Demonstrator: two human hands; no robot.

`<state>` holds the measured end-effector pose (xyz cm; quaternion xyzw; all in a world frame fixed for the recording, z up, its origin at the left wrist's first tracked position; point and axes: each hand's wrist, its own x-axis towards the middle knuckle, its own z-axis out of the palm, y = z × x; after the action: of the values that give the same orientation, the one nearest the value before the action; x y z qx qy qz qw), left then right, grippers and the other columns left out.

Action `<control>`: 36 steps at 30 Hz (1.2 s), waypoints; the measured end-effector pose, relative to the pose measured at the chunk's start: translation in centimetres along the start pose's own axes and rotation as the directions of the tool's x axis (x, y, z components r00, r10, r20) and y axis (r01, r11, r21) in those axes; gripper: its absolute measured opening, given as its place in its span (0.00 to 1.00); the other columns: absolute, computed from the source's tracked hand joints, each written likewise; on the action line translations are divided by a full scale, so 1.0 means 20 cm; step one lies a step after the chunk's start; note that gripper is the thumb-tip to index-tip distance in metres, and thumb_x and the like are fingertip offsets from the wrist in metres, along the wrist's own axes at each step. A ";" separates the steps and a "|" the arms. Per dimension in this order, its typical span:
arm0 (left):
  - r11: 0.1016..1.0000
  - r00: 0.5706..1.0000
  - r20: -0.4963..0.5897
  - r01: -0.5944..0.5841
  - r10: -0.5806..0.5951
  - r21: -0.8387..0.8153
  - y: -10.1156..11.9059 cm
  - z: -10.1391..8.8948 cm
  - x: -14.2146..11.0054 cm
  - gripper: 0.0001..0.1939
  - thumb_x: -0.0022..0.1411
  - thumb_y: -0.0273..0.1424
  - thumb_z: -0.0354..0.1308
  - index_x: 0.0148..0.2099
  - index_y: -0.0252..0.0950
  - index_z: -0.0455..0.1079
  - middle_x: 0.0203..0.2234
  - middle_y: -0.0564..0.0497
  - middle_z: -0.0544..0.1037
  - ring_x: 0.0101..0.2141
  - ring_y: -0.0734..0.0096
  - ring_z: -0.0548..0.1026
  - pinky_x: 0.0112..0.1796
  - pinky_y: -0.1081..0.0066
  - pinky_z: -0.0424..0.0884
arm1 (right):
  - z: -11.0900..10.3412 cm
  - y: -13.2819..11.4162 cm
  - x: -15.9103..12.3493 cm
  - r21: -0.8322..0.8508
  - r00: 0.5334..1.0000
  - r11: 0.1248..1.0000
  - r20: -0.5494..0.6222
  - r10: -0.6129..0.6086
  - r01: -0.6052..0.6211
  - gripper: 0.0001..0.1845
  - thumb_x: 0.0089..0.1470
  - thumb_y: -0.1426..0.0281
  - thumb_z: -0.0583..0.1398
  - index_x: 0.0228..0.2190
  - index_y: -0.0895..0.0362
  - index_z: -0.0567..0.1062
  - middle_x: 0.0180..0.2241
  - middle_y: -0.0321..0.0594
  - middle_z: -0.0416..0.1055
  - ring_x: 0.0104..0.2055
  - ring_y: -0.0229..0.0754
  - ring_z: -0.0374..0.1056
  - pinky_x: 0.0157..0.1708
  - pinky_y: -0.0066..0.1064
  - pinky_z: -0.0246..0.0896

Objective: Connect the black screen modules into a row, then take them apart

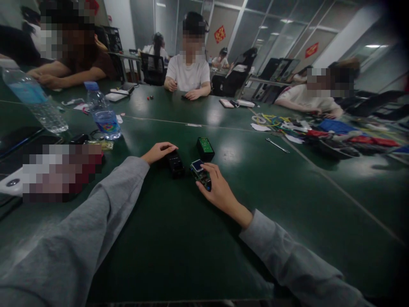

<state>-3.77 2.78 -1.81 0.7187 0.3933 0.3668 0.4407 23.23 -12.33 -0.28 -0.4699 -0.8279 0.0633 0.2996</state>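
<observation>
Right hand [219, 187]: fingers bent around the bare circuit board [200, 174], thumb on the near side, other fingers on the far side by the screen [197, 165]; looks clamped, but can't tell if the board is off the tabletop [153, 238]. Left hand [159, 152]: fingers stretched over the far-left end of the black case [176, 167]; they look in contact, can't tell if gripped. Board sits just right of that case, near side of the black box with a green board face [205, 147]. Handling guess: board is light and stiff, the screen and exposed parts fragile. Hold it by the edges, no pressure on the glass or components. Case and box look like hard plastic, possibly a bit slick; best taken by the long sides. Further out: wrench [277, 146] far right, tangle of cables [271, 121] beyond it, small water bottle [104, 115] and taller bottle [36, 100] far left. Person in a white shirt [188, 74] sits across on the far side, both hands at the table edge.
</observation>
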 end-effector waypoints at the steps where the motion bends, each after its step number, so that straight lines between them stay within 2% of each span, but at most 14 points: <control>1: 1.000 1.000 0.009 0.001 -0.001 -0.008 0.00 0.00 0.00 0.19 0.61 0.46 0.58 0.45 0.37 0.76 0.41 0.46 0.80 0.44 0.62 0.76 0.48 0.59 0.70 | 0.00 0.00 0.00 0.002 1.000 1.000 0.008 0.011 -0.011 0.27 0.61 0.63 0.57 0.58 0.55 0.57 0.57 0.52 0.57 0.54 0.56 0.64 0.50 0.51 0.69; 4: 1.000 1.000 0.012 0.012 -0.012 0.002 0.00 0.00 0.00 0.20 0.61 0.48 0.58 0.45 0.38 0.77 0.41 0.46 0.80 0.44 0.61 0.76 0.47 0.59 0.70 | 0.01 0.02 0.01 0.003 0.999 0.999 0.002 0.045 -0.045 0.26 0.61 0.65 0.55 0.59 0.54 0.57 0.55 0.52 0.60 0.52 0.57 0.66 0.48 0.52 0.70; 10: 0.999 0.999 -0.042 0.031 -0.030 0.025 -0.01 0.00 0.00 0.27 0.65 0.53 0.49 0.46 0.38 0.77 0.41 0.46 0.80 0.46 0.59 0.75 0.49 0.57 0.68 | 0.02 0.04 0.01 0.022 0.996 0.996 -0.025 0.090 -0.089 0.28 0.61 0.64 0.55 0.60 0.55 0.57 0.55 0.52 0.61 0.53 0.57 0.66 0.49 0.53 0.69; 13: 0.999 0.997 -0.058 0.046 -0.047 -0.010 0.00 0.00 0.00 0.26 0.63 0.52 0.52 0.47 0.37 0.76 0.42 0.45 0.80 0.48 0.58 0.75 0.51 0.57 0.67 | 0.01 0.03 0.01 0.049 0.996 0.995 -0.015 0.084 -0.083 0.29 0.61 0.64 0.56 0.61 0.55 0.56 0.56 0.53 0.60 0.54 0.57 0.64 0.52 0.52 0.67; 18: 0.993 0.994 0.063 0.089 -0.084 -0.076 0.04 -0.03 -0.01 0.23 0.61 0.45 0.55 0.53 0.37 0.73 0.47 0.45 0.79 0.52 0.56 0.72 0.55 0.54 0.63 | 0.00 0.02 0.00 0.104 0.997 0.993 -0.040 0.067 -0.063 0.28 0.60 0.67 0.55 0.60 0.57 0.57 0.55 0.53 0.59 0.57 0.56 0.62 0.57 0.53 0.62; 23: 0.995 0.996 0.060 0.065 -0.060 -0.075 0.05 -0.05 0.00 0.22 0.53 0.32 0.59 0.51 0.37 0.74 0.48 0.47 0.77 0.53 0.57 0.70 0.58 0.52 0.59 | 0.00 0.03 -0.01 0.132 0.996 0.989 -0.046 0.080 -0.073 0.28 0.60 0.68 0.56 0.59 0.58 0.56 0.55 0.54 0.60 0.56 0.55 0.63 0.57 0.52 0.62; 26: 0.996 0.996 0.048 0.080 -0.079 -0.026 0.04 -0.04 -0.01 0.21 0.52 0.30 0.60 0.50 0.38 0.74 0.49 0.48 0.77 0.53 0.59 0.70 0.57 0.53 0.61 | 0.00 0.03 -0.01 0.145 0.996 0.987 -0.041 0.078 -0.071 0.29 0.60 0.68 0.56 0.60 0.58 0.56 0.56 0.54 0.59 0.56 0.55 0.63 0.56 0.51 0.63; 33: 0.994 0.994 -0.034 0.098 -0.099 -0.037 0.04 -0.02 -0.02 0.18 0.56 0.35 0.61 0.50 0.37 0.74 0.49 0.46 0.77 0.49 0.60 0.73 0.53 0.54 0.66 | -0.01 0.01 -0.01 0.168 0.998 0.984 0.001 0.064 -0.063 0.34 0.59 0.67 0.58 0.62 0.58 0.53 0.58 0.53 0.58 0.57 0.54 0.62 0.57 0.50 0.63; 36: 0.991 0.992 -0.059 0.104 -0.110 -0.085 0.05 -0.01 -0.02 0.22 0.57 0.43 0.62 0.50 0.37 0.74 0.50 0.45 0.77 0.51 0.58 0.73 0.55 0.53 0.65 | 0.01 0.03 -0.01 0.161 0.996 0.983 -0.016 0.089 -0.085 0.36 0.60 0.65 0.58 0.64 0.56 0.49 0.59 0.52 0.58 0.58 0.53 0.62 0.57 0.50 0.63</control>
<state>-3.90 2.27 -0.90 0.6659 0.4298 0.3812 0.4760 23.62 -12.21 -0.74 -0.4807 -0.7953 0.1375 0.3427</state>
